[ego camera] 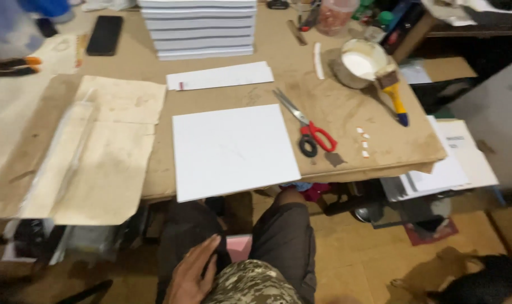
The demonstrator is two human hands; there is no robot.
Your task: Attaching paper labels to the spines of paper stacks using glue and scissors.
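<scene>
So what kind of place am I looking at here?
Likely a small bookbinding or paper-craft workshop: a worktable covered in brown paper holds a bowl of white paste with a brush, scissors and stacked white boards.

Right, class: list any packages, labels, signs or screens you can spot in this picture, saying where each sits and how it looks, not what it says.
Phone: far left of the table, flat, a dark rectangle, screen off.
White strip of card: just below the stack of white boards, with a small red-and-dark label at its left end.
Plastic jar: far edge, clear with reddish contents, blurred.
</scene>
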